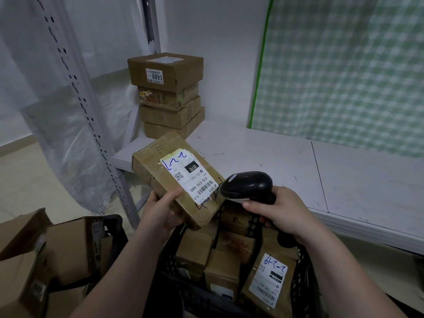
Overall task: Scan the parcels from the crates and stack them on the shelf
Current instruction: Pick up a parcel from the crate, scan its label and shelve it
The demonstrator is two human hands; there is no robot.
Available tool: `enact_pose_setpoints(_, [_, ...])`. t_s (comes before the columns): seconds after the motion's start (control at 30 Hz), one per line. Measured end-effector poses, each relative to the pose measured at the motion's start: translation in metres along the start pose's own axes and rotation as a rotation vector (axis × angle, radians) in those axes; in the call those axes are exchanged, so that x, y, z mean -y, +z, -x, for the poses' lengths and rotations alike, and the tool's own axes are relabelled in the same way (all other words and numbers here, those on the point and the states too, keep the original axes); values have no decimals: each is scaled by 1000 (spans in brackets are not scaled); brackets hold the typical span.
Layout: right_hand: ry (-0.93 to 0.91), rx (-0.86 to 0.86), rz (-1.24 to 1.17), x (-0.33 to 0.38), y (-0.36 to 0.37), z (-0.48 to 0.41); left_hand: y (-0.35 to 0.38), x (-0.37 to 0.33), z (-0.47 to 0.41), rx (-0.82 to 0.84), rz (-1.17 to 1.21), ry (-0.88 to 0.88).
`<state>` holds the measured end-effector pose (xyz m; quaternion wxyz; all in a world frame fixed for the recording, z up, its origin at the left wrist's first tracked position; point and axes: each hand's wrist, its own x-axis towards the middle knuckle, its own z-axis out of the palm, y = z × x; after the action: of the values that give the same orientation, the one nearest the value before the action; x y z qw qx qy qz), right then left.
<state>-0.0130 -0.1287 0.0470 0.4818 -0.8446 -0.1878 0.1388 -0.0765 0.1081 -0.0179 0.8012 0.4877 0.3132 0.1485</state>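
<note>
Above the crate (pixel 304 278), the left hand (pixel 160 210) grips a parcel (pixel 176 177) by one end; the right hand (pixel 282 212) wraps the scanner (pixel 247 184). Held this close, the scanner may miss the barcode (pixel 207 188).

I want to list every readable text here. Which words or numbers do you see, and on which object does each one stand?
"8093", "5元": label on the top box stacked on the shelf.
"070", "070-070-A80": printed label of the held parcel, in the left hand.
"2-2-1": handwritten on that label.
"2-2-19": handwritten on the crate parcel, lying in the crate.
Small print and the scanner sticker: too blurred.
</note>
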Motion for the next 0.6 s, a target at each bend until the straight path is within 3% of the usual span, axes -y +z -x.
enact_pose_setpoints(0.13, [21,-47,-89,1,0,0,0,-2,0,-9,-16,5])
enact_pose_setpoints(0.37, [177,-80,-658,1,1,-7,10,-21,7,125,9,-59])
enact_pose_setpoints(0.6, [252,-21,-871,20,7,-19,30,-49,9,222,-16,-83])
